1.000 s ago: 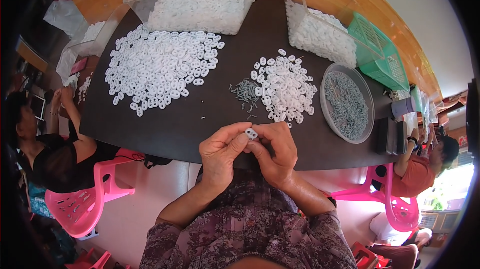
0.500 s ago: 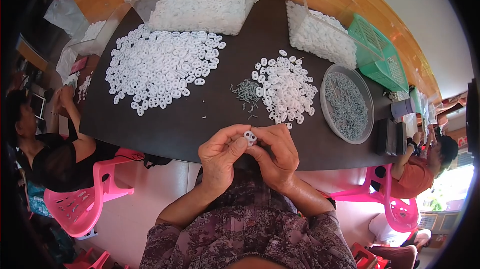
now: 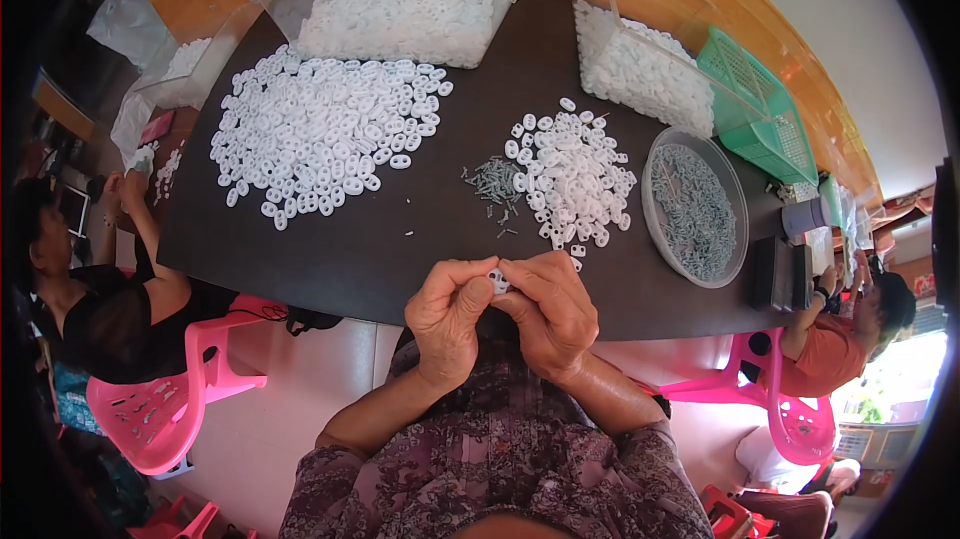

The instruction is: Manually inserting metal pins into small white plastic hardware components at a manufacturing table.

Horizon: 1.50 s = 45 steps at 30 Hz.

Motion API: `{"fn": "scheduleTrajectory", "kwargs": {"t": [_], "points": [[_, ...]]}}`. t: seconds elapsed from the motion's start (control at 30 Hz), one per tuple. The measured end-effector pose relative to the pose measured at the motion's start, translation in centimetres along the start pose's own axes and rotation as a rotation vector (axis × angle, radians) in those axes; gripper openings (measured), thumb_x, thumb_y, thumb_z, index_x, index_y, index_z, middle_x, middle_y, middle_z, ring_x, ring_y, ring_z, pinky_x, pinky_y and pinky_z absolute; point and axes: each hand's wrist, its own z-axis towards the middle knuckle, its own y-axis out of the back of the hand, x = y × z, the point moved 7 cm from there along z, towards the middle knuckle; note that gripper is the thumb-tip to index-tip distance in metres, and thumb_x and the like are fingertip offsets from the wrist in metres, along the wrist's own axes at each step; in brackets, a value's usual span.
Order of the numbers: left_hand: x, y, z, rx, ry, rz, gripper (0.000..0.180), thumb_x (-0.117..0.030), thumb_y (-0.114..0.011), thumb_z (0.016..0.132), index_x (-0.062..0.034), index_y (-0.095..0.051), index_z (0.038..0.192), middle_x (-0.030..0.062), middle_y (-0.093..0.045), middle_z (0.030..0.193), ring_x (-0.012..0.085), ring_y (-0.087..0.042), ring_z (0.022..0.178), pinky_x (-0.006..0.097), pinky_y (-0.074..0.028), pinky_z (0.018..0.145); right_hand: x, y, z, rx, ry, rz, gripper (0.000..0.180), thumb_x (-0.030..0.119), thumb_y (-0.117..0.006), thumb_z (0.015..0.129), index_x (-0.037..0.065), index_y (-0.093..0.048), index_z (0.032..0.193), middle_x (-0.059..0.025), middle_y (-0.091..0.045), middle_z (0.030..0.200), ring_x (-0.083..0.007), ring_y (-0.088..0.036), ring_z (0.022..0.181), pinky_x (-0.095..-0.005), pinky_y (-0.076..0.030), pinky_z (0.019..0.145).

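A small white oval plastic piece with holes (image 3: 498, 282) is pinched between both hands near the table's front edge. My left hand (image 3: 446, 324) grips it with thumb and forefinger from the left. From the right, the thumb and fingers of my right hand (image 3: 552, 314) close on it, hiding part of it. Just beyond lie a small heap of grey screws (image 3: 493, 182) and a pile of white plastic pieces (image 3: 578, 174). A larger pile of white oval pieces (image 3: 325, 134) spreads over the table to the left.
Clear bins of white pieces stand at the back left (image 3: 400, 24) and back right (image 3: 645, 74). A round tub of grey screws (image 3: 692, 209), a green basket (image 3: 762, 119) and a black box (image 3: 782, 274) are on the right. Other people sit at both sides on pink chairs (image 3: 165, 399).
My left hand has shifted slightly right, closer to my right hand. The fingertips now cover more of the white piece, which has turned a little.
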Motion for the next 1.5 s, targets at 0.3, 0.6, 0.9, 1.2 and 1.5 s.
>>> {"fn": "scheduleTrajectory", "kwargs": {"t": [0.3,0.6,0.9,1.2,1.5], "points": [[-0.3,-0.2,-0.3,-0.006,0.074,-0.127,0.021,-0.011,-0.061,0.092,0.0035,-0.061,0.107,0.0036,-0.062,0.096,0.0071,-0.056,0.085,0.02,-0.046,0.077,0.5,-0.2,0.1,0.011,-0.088,0.05,0.038,0.004,-0.076,0.067,-0.003,-0.064,0.102,-0.011,-0.065,0.086,-0.0229,-0.056,0.071,-0.0294,-0.047,0.061],[-0.7,-1.2,0.0,-0.021,0.14,-0.084,0.02,-0.005,-0.055,0.094,0.0029,-0.06,0.111,0.0014,-0.061,0.098,0.0053,-0.054,0.086,0.018,-0.044,0.08,0.0,0.1,0.1,0.009,-0.142,0.014,0.031,0.003,-0.076,0.069,-0.001,-0.063,0.097,-0.0106,-0.065,0.088,-0.024,-0.058,0.075,-0.0313,-0.047,0.064],[-0.1,-1.3,-0.1,0.013,0.014,-0.084,0.019,-0.008,-0.055,0.095,0.0025,-0.06,0.11,0.0003,-0.058,0.093,0.0042,-0.051,0.082,0.018,-0.042,0.074,-0.1,-0.1,-0.5,-0.078,-0.143,0.002,0.024,0.01,-0.07,0.081,-0.001,-0.061,0.099,-0.0121,-0.063,0.09,-0.0227,-0.057,0.075,-0.0296,-0.047,0.063],[-0.7,-0.4,-1.0,0.009,-0.118,0.055,0.019,-0.012,-0.053,0.096,0.0022,-0.058,0.108,0.0023,-0.055,0.088,0.0074,-0.049,0.078,0.02,-0.041,0.071,0.4,-0.8,-1.0,-0.092,-0.072,0.054,0.027,0.007,-0.073,0.076,0.0,-0.061,0.1,-0.0105,-0.064,0.09,-0.0257,-0.058,0.078,-0.0316,-0.048,0.065],[-1.1,-0.9,-1.3,-0.011,-0.199,0.162,0.023,-0.02,-0.05,0.098,0.0017,-0.055,0.103,0.0009,-0.051,0.083,0.0068,-0.044,0.073,0.021,-0.037,0.066,0.4,-1.0,-1.3,-0.1,-0.014,0.062,0.028,0.008,-0.073,0.077,0.0,-0.06,0.1,-0.0104,-0.064,0.086,-0.0256,-0.058,0.072,-0.0324,-0.048,0.062]]}}
